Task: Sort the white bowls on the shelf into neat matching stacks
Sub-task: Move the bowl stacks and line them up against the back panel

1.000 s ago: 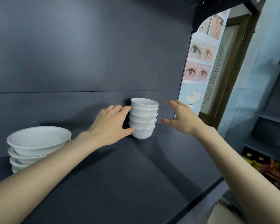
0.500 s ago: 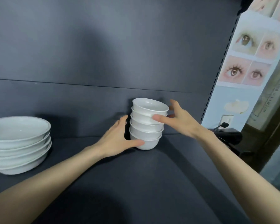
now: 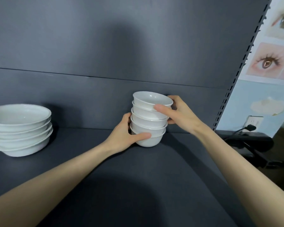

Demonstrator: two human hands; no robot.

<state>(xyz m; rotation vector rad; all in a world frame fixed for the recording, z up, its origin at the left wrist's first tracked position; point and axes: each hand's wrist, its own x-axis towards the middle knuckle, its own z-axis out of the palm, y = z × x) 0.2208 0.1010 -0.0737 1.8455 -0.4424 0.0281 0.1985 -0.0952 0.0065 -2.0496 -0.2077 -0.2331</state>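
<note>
Wedging bowl stack [image 3: 148, 123] between fingers [image 3: 172, 97] — left hand [image 3: 121, 138] low, right hand [image 3: 182, 115] high.

Right hand [image 3: 180, 115], earlier clear of the small bowl stack [image 3: 147, 122], now around its top bowls.

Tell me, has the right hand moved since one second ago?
Yes. The right hand moved left, away from the slotted upright, and now holds the small bowl stack.

You get wide open shelf [image 3: 88, 169] between big bowl stack [image 3: 21, 128] and small bowl stack [image 3: 147, 122] (back wall [image 3: 88, 95] close behind both).
</note>
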